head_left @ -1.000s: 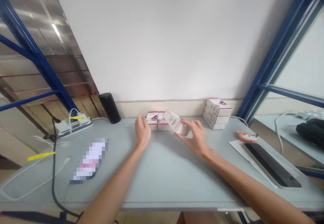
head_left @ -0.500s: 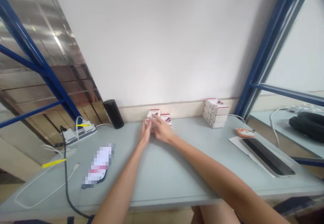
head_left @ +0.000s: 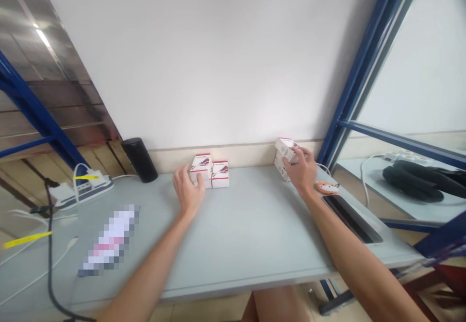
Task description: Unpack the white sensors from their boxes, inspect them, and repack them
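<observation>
My left hand (head_left: 188, 191) is at the left-front corner of a small white cardboard box (head_left: 201, 162) with a red edge and dark red print. Its thumb and fingers are apart, curved loosely beside the box. That box rests on top of another, and a similar white box (head_left: 220, 174) stands lower, right beside them. Over at the right, my right hand (head_left: 303, 169) grips the top box (head_left: 286, 149) of a second stack, fingers over its upper right side. This top box sits slightly tilted above the lower box (head_left: 281, 166), and my hand hides part of the stack.
A black cylinder (head_left: 139, 160) stands by the wall at the left, near a power strip (head_left: 85, 193) with cables. A blurred-out flat item (head_left: 109, 242) lies in front. Right of my arm are an orange-and-white object (head_left: 327, 188) and a dark flat device (head_left: 351, 219). Blue frame posts (head_left: 358, 64) border the desk.
My right hand has left the boxes in the middle and moved right onto the other stack. My left hand has loosened, staying beside the middle boxes. The view has turned somewhat right.
</observation>
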Available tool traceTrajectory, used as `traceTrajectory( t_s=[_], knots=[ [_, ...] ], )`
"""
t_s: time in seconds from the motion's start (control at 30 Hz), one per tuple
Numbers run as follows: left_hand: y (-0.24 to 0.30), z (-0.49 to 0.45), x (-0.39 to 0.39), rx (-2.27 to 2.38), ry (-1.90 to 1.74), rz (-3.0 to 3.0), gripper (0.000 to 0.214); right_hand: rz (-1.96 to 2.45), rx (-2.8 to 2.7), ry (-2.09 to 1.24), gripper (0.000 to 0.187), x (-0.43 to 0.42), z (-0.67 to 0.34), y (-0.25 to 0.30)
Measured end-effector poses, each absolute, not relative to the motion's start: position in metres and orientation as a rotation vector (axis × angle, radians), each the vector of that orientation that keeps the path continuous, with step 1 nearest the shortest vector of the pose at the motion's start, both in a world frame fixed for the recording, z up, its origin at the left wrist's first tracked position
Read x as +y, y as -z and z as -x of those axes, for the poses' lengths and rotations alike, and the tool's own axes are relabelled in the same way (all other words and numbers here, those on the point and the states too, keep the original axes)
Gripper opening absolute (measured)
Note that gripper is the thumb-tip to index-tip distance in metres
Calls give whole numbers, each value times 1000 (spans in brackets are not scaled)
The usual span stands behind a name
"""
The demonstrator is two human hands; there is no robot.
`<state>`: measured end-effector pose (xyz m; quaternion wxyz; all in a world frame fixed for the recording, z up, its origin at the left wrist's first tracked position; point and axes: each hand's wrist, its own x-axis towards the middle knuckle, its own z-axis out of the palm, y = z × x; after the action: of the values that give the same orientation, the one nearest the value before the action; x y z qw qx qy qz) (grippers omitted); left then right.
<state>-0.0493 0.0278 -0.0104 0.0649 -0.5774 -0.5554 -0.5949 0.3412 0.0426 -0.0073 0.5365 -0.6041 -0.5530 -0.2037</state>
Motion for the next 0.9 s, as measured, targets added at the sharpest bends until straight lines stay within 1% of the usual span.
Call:
traceTrajectory(
  t_s=[0.07, 0.13, 0.17, 0.23, 0.3, 0.33, 0.37, 0.43, 0.5, 0.53, 0.67, 0.77, 0.9],
  knots=[
    [4, 34, 15, -1524, 1840, 1777, 39, 1325, -1318, 392, 44, 34, -322, 2],
    [3, 12, 3, -1456, 2007, 2032, 33, 1200, -1348, 206, 49, 24, -296, -1],
    [4, 0, -3, -1480, 2121, 2228, 34, 1147, -1365, 51, 51, 19, -282, -1],
    [8, -22, -11, -1601, 2384, 2520, 47, 1086, -1391, -361, 49, 8, -254, 3],
    [12, -36, -17, -1735, 2625, 2460, 53, 1058, -1574, -811, 59, -1, -233, 9],
    [12, -39, -18, -1769, 2726, 2348, 55, 1041, -1695, -939, 59, -5, -227, 12],
    [12, -39, -19, -1804, 2760, 2233, 57, 1042, -1794, -942, 56, -8, -224, 13],
    [10, -32, -19, -1767, 2662, 2171, 64, 1043, -1931, -737, 55, -12, -224, 13],
    [8, -24, -18, -1649, 2420, 2393, 69, 1011, -1954, -488, 66, -14, -229, 9],
    [7, -20, -19, -1583, 2313, 2510, 69, 980, -1962, -430, 68, -15, -231, 6],
    [5, -16, -22, -1490, 2069, 2719, 70, 903, -1993, -457, 52, -18, -233, 1],
    [3, -14, -23, -1467, 1887, 2828, 71, 873, -1995, -480, 46, -21, -233, 0],
    [1, -10, -22, -1394, 1789, 2920, 74, 861, -2037, -439, 40, -22, -237, -4]
  ],
)
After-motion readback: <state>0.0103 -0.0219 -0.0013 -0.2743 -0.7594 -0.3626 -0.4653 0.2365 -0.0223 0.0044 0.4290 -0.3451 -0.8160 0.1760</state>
